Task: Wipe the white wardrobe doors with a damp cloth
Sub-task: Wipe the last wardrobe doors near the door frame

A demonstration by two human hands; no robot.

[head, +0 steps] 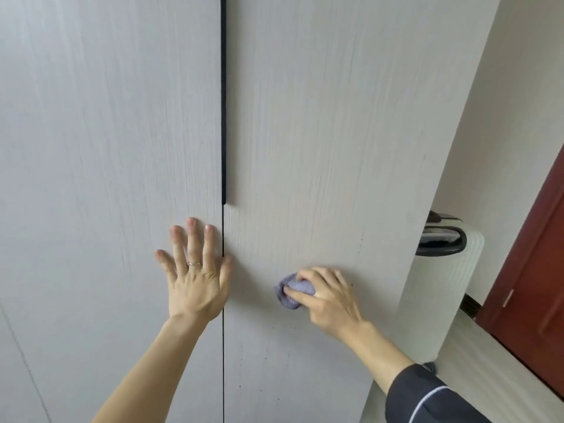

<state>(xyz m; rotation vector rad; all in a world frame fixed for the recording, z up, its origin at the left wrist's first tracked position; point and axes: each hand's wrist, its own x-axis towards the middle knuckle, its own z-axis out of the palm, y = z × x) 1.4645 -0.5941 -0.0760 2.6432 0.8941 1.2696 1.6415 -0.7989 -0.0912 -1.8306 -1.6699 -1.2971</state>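
Looks from head height, wide-angle and close, onto the white wardrobe doors with a slight downward tilt, catching the left hand and right hand low in frame.

wardrobe doors: 2 | cloth: 1 | hands: 2 | ring: 1 | suitcase: 1

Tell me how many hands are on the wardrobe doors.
2. The left hand lies flat on the left door; the right hand presses a cloth against the right door. Neither is hidden.
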